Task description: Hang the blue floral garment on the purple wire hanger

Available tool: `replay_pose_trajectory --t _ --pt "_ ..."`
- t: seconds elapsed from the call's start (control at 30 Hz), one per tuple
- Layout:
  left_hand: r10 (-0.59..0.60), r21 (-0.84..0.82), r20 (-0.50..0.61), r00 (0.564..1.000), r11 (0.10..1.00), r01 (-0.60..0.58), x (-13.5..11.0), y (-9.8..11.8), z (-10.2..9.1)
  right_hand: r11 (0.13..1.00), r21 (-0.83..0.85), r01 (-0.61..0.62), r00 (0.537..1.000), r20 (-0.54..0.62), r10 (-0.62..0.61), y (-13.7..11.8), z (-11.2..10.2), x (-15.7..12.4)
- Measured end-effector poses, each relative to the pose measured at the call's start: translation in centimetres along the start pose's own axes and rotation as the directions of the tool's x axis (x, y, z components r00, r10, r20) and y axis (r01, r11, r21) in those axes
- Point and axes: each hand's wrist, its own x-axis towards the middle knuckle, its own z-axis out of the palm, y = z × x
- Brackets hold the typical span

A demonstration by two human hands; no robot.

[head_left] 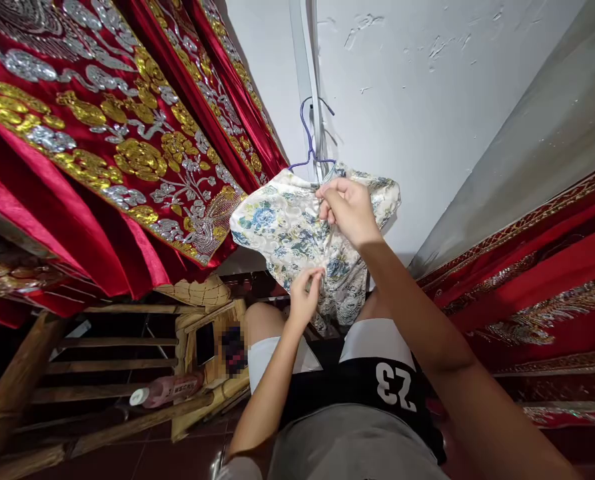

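A white blouse with blue and green flowers [287, 230] hangs in front of me on a purple hanger [308, 143]. The hanger's hook is up by a pale vertical strip on the wall. My right hand [346, 207] is closed at the blouse's neckline, its thumb and fingers pinching the front edge. Lower on the front, my left hand [304, 293] pinches the fabric near the middle with thumb and forefinger. The blouse's lower end falls between my knees.
Red cloth with gold and silver sequins [142, 153] hangs at the left, and more red cloth [552, 280] at the right. A bamboo bench [112, 367] at lower left bears a pink bottle [172, 390] and a dark phone-like object [205, 343].
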Motion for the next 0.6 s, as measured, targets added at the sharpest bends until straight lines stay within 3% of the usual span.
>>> replay_pose_trajectory --t 0.1,0.13,0.27,0.4,0.47,0.53,0.6 --pt "0.180 -0.015 -0.210 0.961 0.982 -0.187 6.3 4.2 -2.4 0.997 -0.067 0.039 0.999 0.013 -0.038 0.3 -0.2 -0.9" --pt "0.235 -0.001 -0.211 0.949 0.971 -0.240 8.5 5.5 -3.2 0.995 -0.080 0.051 0.999 0.018 -0.049 0.2 -0.4 -0.9" --pt "0.319 0.082 0.020 0.948 0.944 -0.319 15.0 9.3 -5.1 0.993 -0.096 0.069 0.997 0.033 -0.066 -0.2 -0.5 -0.4" --pt "0.351 0.160 0.109 0.930 0.917 -0.365 16.4 10.2 -5.4 0.994 -0.108 0.019 1.000 0.020 -0.017 2.4 -0.3 -0.2" --pt "0.371 0.193 0.023 0.928 0.909 -0.369 16.4 9.5 -6.2 0.985 -0.169 -0.016 1.000 -0.001 0.016 4.9 -0.3 -0.8" --pt "0.354 0.196 -0.187 0.916 0.927 -0.319 16.6 7.9 -8.0 0.968 -0.248 -0.038 0.999 -0.021 0.033 7.5 -0.7 -1.9" --pt "0.251 0.095 -0.415 0.874 0.968 -0.233 16.8 5.5 -10.4 0.956 -0.282 -0.074 0.997 -0.039 0.066 9.4 -1.3 -3.4"
